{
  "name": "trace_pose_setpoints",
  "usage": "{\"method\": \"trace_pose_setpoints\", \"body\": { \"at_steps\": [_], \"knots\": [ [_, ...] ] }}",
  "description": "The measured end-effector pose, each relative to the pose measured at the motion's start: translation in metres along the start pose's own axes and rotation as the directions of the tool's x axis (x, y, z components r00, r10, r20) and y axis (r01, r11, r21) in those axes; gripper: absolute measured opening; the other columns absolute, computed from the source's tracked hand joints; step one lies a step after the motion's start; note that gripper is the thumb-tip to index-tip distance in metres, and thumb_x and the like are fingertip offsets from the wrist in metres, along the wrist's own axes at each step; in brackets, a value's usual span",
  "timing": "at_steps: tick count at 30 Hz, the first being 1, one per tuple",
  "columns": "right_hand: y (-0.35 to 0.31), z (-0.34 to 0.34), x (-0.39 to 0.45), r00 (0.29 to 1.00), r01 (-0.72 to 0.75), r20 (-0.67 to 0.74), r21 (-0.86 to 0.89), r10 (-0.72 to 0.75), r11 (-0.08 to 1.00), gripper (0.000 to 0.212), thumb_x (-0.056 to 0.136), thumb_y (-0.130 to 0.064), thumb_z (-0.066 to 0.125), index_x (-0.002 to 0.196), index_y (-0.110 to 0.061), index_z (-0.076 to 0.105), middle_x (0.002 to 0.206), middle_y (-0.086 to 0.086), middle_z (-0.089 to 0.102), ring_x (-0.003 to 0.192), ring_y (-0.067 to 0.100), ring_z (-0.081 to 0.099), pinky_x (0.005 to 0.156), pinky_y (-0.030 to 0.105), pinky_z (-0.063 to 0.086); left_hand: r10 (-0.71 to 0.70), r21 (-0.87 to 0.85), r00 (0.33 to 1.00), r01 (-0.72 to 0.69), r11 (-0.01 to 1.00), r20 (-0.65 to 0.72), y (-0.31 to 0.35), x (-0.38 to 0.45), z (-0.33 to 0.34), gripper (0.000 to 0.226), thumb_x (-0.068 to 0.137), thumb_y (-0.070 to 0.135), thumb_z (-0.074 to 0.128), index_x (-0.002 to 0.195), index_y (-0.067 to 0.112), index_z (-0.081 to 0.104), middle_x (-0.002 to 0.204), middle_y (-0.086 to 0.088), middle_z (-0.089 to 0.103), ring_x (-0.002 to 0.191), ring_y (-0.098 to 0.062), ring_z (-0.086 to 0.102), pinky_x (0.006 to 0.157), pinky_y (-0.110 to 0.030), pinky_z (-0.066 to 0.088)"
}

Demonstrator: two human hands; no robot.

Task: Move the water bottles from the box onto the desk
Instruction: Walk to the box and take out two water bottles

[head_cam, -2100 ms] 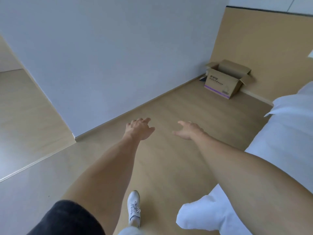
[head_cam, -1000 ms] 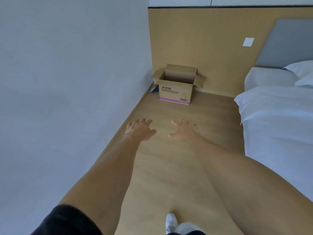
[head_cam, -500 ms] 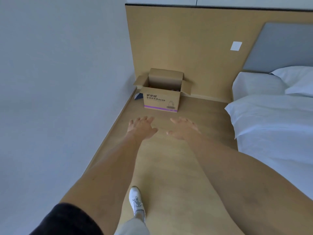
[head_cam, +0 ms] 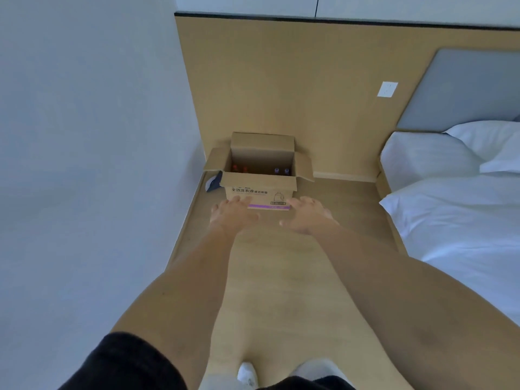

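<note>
Standing open at twelve o'clock, the cardboard box (head_cam: 260,181) holds bottles (head_cam: 244,169); only four caps show, two red, two purple. My left hand (head_cam: 232,213) and right hand (head_cam: 306,216) reach toward it, fingers spread, holding nothing. It sits on the wooden floor (head_cam: 275,277) in the corner, bed (head_cam: 461,209) at three o'clock.

The box (head_cam: 260,190), centre of the frame, is plain brown corrugated cardboard, matt, with printed lettering and a purple band on its front face. The floor (head_cam: 270,277) is light wood-look planking, smooth with a low sheen. The wall panel (head_cam: 281,80), upper centre, is matt wood veneer. The bedding (head_cam: 455,220), right, is white cloth, softly creased.
</note>
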State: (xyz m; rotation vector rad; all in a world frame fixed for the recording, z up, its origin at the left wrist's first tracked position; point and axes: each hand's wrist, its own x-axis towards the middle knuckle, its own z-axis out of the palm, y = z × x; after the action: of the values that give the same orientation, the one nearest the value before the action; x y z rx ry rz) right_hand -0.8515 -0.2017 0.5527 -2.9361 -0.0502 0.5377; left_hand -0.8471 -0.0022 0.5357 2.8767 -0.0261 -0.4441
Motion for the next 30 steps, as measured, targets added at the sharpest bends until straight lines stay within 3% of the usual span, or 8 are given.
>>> {"method": "trace_pose_setpoints", "body": {
  "at_steps": [6, 12, 22, 30],
  "knots": [
    [-0.007, -0.021, 0.076, 0.998, -0.054, -0.007, 0.036, 0.055, 0.998, 0.072, 0.087, -0.059, 0.059, 0.150, -0.033, 0.033, 0.149, 0.007, 0.041, 0.140, 0.031, 0.034, 0.112, 0.047, 0.030, 0.083, 0.055, 0.997, -0.083, 0.995, 0.004, -0.016, 0.090, -0.024, 0.057, 0.098, 0.048, 0.048, 0.150, 0.029, 0.037, 0.147, -0.002, 0.048, 0.133, -0.029, 0.044, 0.109, -0.050, 0.038],
    [-0.011, -0.032, 0.180, 0.997, -0.071, 0.012, 0.035, 0.070, 0.997, 0.074, 0.089, -0.062, 0.055, 0.151, -0.030, 0.032, 0.151, 0.010, 0.039, 0.141, 0.032, 0.032, 0.112, 0.048, 0.031, 0.065, 0.048, 0.997, -0.067, 0.997, 0.046, -0.025, 0.190, -0.044, 0.056, 0.099, 0.044, 0.046, 0.150, 0.025, 0.036, 0.147, -0.006, 0.047, 0.134, -0.033, 0.043, 0.109, -0.051, 0.033],
    [-0.003, -0.087, 0.371, 0.988, -0.136, 0.085, 0.122, 0.126, 0.983, 0.073, 0.084, -0.059, 0.055, 0.149, -0.033, 0.033, 0.144, 0.006, 0.044, 0.136, 0.031, 0.037, 0.106, 0.045, 0.035, 0.057, 0.025, 0.998, -0.058, 0.998, 0.039, -0.019, 0.384, -0.094, 0.062, 0.097, 0.048, 0.046, 0.155, 0.033, 0.030, 0.149, 0.000, 0.044, 0.138, -0.031, 0.039, 0.113, -0.050, 0.034],
    [0.010, -0.113, 0.473, 0.984, -0.163, 0.099, 0.146, 0.149, 0.976, 0.075, 0.087, -0.058, 0.056, 0.152, -0.031, 0.030, 0.146, 0.008, 0.044, 0.136, 0.033, 0.038, 0.106, 0.044, 0.038, 0.076, 0.047, 0.993, -0.080, 0.996, 0.091, -0.011, 0.493, -0.113, 0.063, 0.099, 0.052, 0.045, 0.156, 0.031, 0.028, 0.153, -0.002, 0.041, 0.139, -0.030, 0.040, 0.113, -0.051, 0.033]
  ]
}}
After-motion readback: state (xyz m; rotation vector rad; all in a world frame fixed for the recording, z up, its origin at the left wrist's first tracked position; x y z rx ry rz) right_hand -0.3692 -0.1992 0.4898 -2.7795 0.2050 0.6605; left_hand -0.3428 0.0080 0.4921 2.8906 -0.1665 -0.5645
